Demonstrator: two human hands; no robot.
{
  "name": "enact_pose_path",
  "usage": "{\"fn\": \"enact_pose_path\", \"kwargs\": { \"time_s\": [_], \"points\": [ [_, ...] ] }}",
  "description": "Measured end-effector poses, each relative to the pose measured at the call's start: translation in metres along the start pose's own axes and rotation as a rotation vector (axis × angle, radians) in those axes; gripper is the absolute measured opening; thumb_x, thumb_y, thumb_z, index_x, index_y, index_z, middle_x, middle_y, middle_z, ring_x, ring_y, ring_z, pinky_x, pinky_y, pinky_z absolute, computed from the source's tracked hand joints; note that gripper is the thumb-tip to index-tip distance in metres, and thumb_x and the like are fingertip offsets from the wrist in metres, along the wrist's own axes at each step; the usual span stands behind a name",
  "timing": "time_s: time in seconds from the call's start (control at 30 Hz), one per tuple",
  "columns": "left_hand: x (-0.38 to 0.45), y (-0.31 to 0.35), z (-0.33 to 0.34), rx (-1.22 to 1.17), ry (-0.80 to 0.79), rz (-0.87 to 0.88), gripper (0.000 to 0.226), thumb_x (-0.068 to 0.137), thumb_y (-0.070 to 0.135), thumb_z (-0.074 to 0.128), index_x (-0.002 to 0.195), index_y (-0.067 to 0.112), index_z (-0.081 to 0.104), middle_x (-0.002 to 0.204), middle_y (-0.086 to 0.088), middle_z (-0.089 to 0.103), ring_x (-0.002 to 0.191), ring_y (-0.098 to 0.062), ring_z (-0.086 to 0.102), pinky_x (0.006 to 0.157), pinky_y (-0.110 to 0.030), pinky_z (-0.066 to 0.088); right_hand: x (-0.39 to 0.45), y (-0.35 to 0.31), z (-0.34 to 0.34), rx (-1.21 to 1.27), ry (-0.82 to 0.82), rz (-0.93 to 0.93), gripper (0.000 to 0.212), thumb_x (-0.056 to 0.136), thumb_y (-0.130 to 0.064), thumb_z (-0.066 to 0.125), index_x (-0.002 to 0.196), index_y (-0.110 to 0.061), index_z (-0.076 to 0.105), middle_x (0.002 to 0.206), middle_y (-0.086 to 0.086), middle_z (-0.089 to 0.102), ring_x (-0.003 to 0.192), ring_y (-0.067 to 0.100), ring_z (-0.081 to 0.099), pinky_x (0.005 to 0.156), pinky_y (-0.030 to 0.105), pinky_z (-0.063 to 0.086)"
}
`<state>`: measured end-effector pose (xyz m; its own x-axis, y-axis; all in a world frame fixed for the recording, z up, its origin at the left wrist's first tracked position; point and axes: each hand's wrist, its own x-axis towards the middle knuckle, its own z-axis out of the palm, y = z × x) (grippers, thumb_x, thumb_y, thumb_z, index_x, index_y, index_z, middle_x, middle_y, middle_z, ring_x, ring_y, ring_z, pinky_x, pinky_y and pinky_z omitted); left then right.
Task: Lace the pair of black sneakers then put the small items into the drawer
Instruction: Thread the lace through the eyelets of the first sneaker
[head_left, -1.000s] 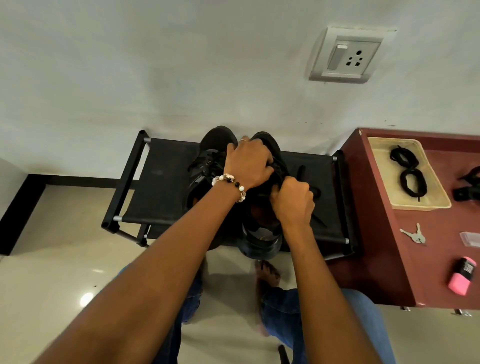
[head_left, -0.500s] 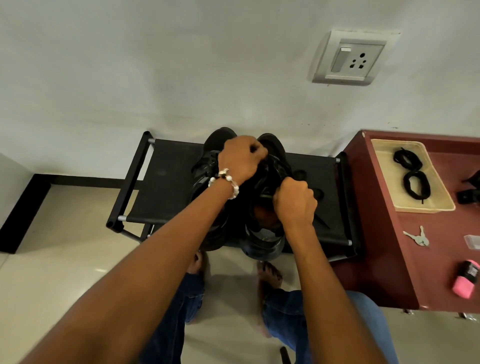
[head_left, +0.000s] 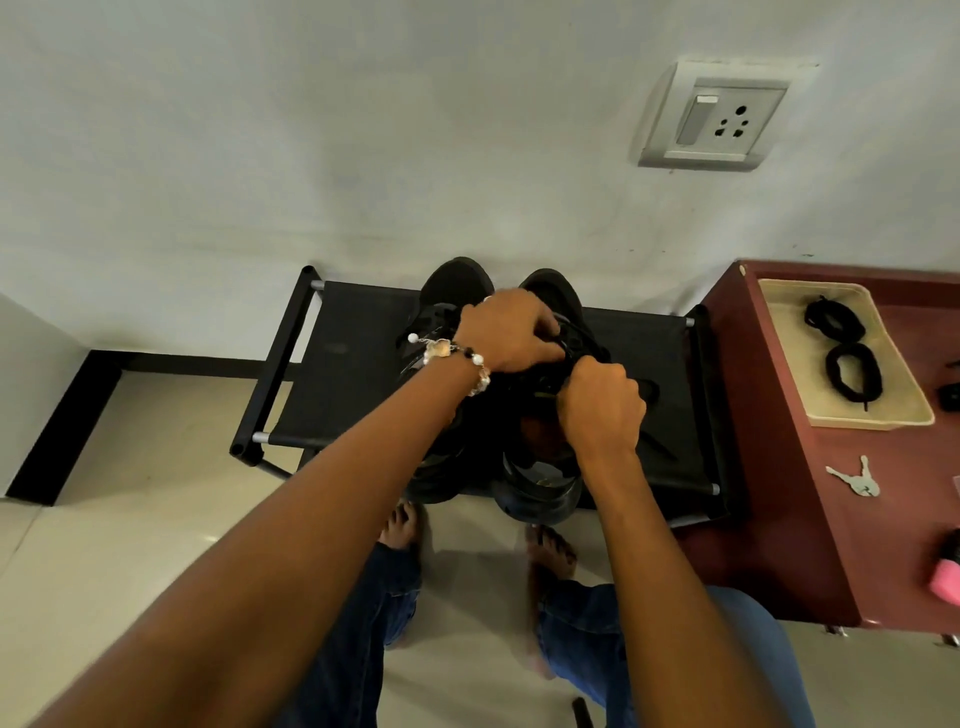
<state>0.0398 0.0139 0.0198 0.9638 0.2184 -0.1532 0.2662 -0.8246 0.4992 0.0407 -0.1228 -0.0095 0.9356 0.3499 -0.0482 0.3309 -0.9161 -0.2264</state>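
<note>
Two black sneakers stand side by side on a black fabric shoe rack (head_left: 343, 374), toes toward the wall: the left sneaker (head_left: 452, 283) and the right sneaker (head_left: 550, 291). My left hand (head_left: 506, 332), with a bead bracelet at the wrist, lies curled over the right sneaker's laces and pinches the black lace. My right hand (head_left: 602, 410) is closed in a fist on the lace just above that shoe's opening. The lace itself is mostly hidden under my fingers.
A maroon cabinet top (head_left: 810, 467) stands to the right. On it are a beige tray (head_left: 779, 332) with coiled black laces (head_left: 852, 371), keys (head_left: 857, 480) and a pink item (head_left: 946, 577) at the frame edge. My bare feet stand below the rack.
My left hand has shifted slightly toward the shoe's toe and my right hand has risen a little along the lace. The view has dipped and shifted left.
</note>
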Motion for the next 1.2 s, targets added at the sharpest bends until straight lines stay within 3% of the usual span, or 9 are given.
{"fn": "enact_pose_path", "kwargs": {
  "time_s": [0.2,0.37,0.47,0.63,0.73,0.8,0.87,1.0,1.2],
  "points": [
    [-0.003,0.026,0.026,0.475,0.245,-0.016,0.013,0.091,0.019,0.058,0.099,0.014,0.065,0.103,-0.005,0.061,0.101,-0.029,0.058,0.093,-0.044,0.041,-0.001,0.000,0.000,-0.020,0.002,-0.006,0.018,0.098,-0.004,0.040,0.098,0.000,0.058,0.096,0.017,0.063,0.087,0.035,0.064,0.060,0.035,0.041],
    [-0.001,0.021,0.024,0.396,0.270,0.027,0.019,0.093,0.024,0.052,0.093,0.015,0.069,0.098,-0.001,0.060,0.098,-0.025,0.056,0.094,-0.046,0.038,-0.002,0.002,0.002,-0.015,0.029,-0.010,0.019,0.098,-0.004,0.039,0.097,0.000,0.058,0.097,0.017,0.064,0.087,0.035,0.064,0.060,0.036,0.042],
    [0.000,0.005,0.015,-0.014,0.283,-0.053,0.018,0.088,0.028,0.058,0.082,0.016,0.070,0.090,0.003,0.062,0.084,-0.016,0.056,0.082,-0.036,0.041,-0.002,0.001,0.002,-0.009,0.037,0.000,0.019,0.099,-0.006,0.040,0.096,-0.001,0.058,0.096,0.017,0.064,0.087,0.036,0.064,0.060,0.037,0.043],
    [-0.013,-0.004,-0.017,-1.523,0.496,-0.226,0.019,0.094,0.007,0.051,0.077,0.005,0.059,0.073,-0.007,0.064,0.067,-0.021,0.064,0.077,-0.038,0.056,-0.002,0.000,0.002,-0.001,0.036,0.007,0.019,0.099,-0.007,0.042,0.092,-0.001,0.058,0.094,0.018,0.064,0.085,0.037,0.064,0.059,0.036,0.042],
    [-0.015,-0.003,-0.036,-2.020,0.586,-0.221,0.019,0.097,0.009,0.044,0.078,0.010,0.048,0.063,-0.005,0.051,0.051,-0.016,0.047,0.056,-0.033,0.051,-0.002,0.001,0.003,-0.006,0.043,0.008,0.019,0.099,-0.008,0.042,0.092,-0.001,0.059,0.093,0.017,0.064,0.085,0.036,0.064,0.059,0.036,0.042],
    [-0.015,-0.003,-0.038,-1.795,0.570,-0.265,0.016,0.096,0.013,0.046,0.080,0.015,0.046,0.060,0.001,0.047,0.045,-0.011,0.037,0.045,-0.025,0.036,-0.002,0.001,0.002,-0.013,0.039,0.014,0.019,0.099,-0.008,0.043,0.092,-0.002,0.059,0.093,0.016,0.064,0.084,0.035,0.064,0.058,0.035,0.041],
    [-0.016,-0.001,-0.028,-1.118,0.466,-0.214,0.010,0.092,0.022,0.057,0.082,0.021,0.056,0.062,0.008,0.052,0.047,-0.006,0.041,0.046,-0.023,0.036,-0.002,0.001,0.001,-0.021,0.036,0.017,0.018,0.099,-0.008,0.044,0.093,-0.001,0.059,0.093,0.017,0.064,0.083,0.035,0.064,0.058,0.035,0.040],
    [-0.010,0.006,-0.001,-0.056,0.136,0.003,0.017,0.082,0.039,0.069,0.092,0.027,0.074,0.097,0.005,0.063,0.088,-0.013,0.061,0.080,-0.033,0.053,-0.003,0.000,-0.001,-0.012,0.018,0.017,0.017,0.099,-0.009,0.043,0.100,-0.001,0.058,0.098,0.018,0.063,0.089,0.036,0.064,0.062,0.036,0.041],
    [-0.004,0.024,0.023,0.451,0.242,0.018,0.023,0.089,0.031,0.062,0.105,0.015,0.069,0.124,-0.009,0.052,0.119,-0.030,0.047,0.091,-0.041,0.044,-0.002,0.002,0.000,-0.002,0.012,0.026,0.015,0.099,-0.007,0.043,0.097,-0.002,0.057,0.098,0.017,0.063,0.088,0.035,0.063,0.061,0.036,0.041]
  ]
}}
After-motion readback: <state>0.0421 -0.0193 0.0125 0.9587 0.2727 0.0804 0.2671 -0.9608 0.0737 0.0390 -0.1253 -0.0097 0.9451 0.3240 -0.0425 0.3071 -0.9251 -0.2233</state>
